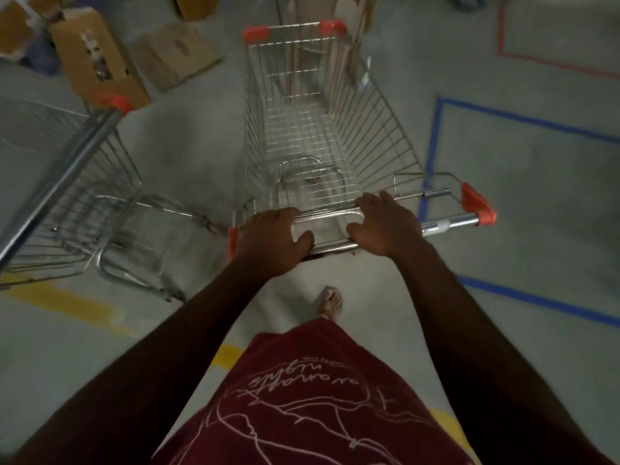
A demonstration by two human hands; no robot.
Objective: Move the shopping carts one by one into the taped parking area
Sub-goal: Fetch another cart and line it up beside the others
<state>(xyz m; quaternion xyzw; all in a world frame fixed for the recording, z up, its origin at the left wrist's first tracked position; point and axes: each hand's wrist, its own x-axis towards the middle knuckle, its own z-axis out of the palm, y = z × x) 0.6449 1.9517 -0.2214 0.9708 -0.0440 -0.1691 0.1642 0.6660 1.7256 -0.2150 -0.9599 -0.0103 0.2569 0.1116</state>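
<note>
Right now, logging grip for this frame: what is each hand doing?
Left hand: grips the cart handle.
Right hand: holds the same handle.

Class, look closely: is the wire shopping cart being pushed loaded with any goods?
No: the silver wire shopping cart gripped by both hands shows only bare mesh inside.

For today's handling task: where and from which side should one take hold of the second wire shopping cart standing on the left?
Grip the silver wire shopping cart by its long metal handle bar with orange end caps, coming from its handle side. The bar is its one thick round rail; the basket walls are only thin wire.
</note>
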